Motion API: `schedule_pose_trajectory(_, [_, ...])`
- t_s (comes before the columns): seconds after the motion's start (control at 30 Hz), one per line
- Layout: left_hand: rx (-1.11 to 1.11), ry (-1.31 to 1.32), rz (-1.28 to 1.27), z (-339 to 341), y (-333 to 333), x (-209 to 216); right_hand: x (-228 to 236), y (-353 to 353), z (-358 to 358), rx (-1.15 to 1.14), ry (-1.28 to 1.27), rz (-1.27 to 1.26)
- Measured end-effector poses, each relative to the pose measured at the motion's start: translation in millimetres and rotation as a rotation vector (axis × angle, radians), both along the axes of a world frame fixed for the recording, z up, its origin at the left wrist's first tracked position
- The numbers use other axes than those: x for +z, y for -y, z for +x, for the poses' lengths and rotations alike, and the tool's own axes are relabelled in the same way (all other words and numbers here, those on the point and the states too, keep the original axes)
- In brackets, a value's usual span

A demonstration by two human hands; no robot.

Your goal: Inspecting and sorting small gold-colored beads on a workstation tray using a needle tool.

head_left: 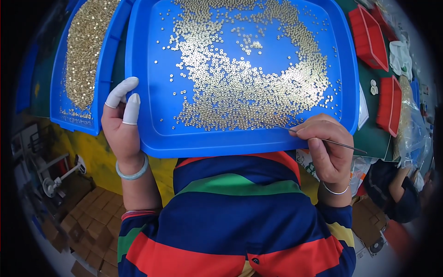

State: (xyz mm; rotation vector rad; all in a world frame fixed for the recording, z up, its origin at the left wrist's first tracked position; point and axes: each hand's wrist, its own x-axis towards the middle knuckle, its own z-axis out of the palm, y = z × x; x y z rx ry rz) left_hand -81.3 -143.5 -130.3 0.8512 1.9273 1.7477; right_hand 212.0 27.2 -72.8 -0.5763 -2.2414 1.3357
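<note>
The left hand [121,127] is resting at the left edge of the blue tray [207,148], its thumb lying against the rim, probably to keep the tray steady; whether the fingers are pinching the rim, I cannot tell. White finger covers [132,111] are capping its thumb and a finger, perhaps to guard the skin or the beads. The right hand [330,150] is grasping a thin metal stick [344,145] between thumb and fingers at the near right, slanting it so that its far end is reaching into the small gold beads [240,92]; a light, pen-like hold would suit fine control. The beads are lying in the tray, spreading thinly in places, which is likely making single ones easier to see. The tray is sitting right against the striped shirt [240,217], seemingly for easy reach, while a second blue tray [110,46] is holding more gold pieces [85,60] on the left.
</note>
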Motion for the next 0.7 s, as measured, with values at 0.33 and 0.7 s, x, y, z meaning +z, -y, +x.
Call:
schedule_pose_trajectory(0.33, [0.007, 0.004, 0.013, 1.8, 0.4, 3.2, 35.9, -19.2, -11.7, 0.03, -0.081, 0.305])
schedule_pose_trajectory(0.7, [-0.023, 0.005, 0.045, -8.7, 16.6, -4.1, 23.0, -10.1, -61.1, 0.47, 0.57, 0.359])
